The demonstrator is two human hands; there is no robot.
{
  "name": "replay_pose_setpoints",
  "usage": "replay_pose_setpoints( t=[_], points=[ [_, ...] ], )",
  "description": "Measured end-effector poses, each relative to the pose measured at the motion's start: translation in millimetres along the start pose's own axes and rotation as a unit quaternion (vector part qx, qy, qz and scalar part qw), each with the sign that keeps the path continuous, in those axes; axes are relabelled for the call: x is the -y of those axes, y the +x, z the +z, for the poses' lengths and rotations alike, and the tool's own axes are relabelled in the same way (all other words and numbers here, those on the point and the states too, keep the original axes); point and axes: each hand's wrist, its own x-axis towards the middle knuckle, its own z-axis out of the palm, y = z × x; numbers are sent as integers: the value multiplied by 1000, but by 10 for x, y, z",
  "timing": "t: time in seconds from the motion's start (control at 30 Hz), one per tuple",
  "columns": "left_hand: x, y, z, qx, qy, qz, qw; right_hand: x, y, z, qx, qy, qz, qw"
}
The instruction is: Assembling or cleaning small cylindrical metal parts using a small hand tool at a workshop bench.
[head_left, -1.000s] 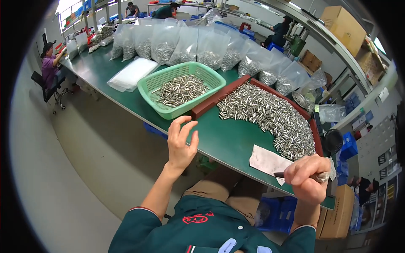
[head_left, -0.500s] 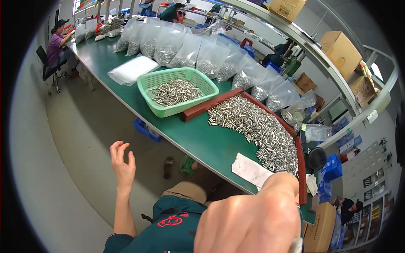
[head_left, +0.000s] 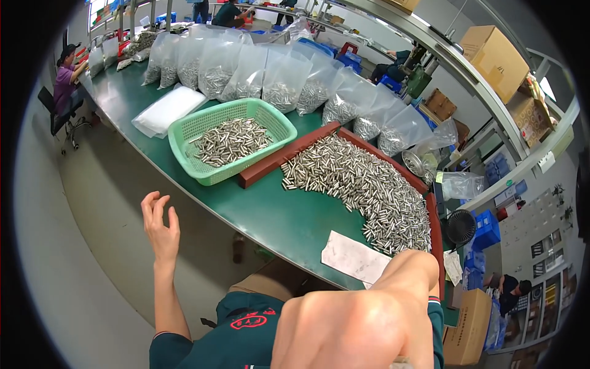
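Note:
My left hand point(head_left: 161, 229) hangs in the air off the near table edge, fingers loosely curled and apart, with nothing in it. My right hand point(head_left: 344, 326) looms large close to the camera, its back showing and its fingers bent under; whatever it grips is hidden. Beyond it a pile of short metal pins point(head_left: 369, 190) lies on the green table point(head_left: 246, 203), bounded by dark red bars point(head_left: 283, 157). A creased whitish paper sheet point(head_left: 353, 255) rests between the pile and my right arm. Left of the bars, a green plastic basket point(head_left: 184, 172) holds more pins.
Clear bags of metal parts point(head_left: 283, 86) stand in a row along the far side. A stack of flat plastic bags point(head_left: 169, 111) lies left of the basket. A small black fan point(head_left: 461, 226) and blue bins point(head_left: 487, 230) are at right. Other people work farther off.
The view has shifted, so the table, basket and pile sit farther left. My right hand stays close to the camera with fingers bent; my left hand keeps its loose open pose.

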Motion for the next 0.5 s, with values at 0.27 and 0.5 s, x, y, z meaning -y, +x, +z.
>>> replay_pose_setpoints(
  t=[0.27, 0.5],
  points=[
    [327, 167, -185, -38, 121, 13, 992, 264, -32, -147, 35, 24, 154, 987],
    [563, 146, -295, -45, 143, -12, 989, 340, -446, -178, 46, -111, -176, 977]
  ],
)
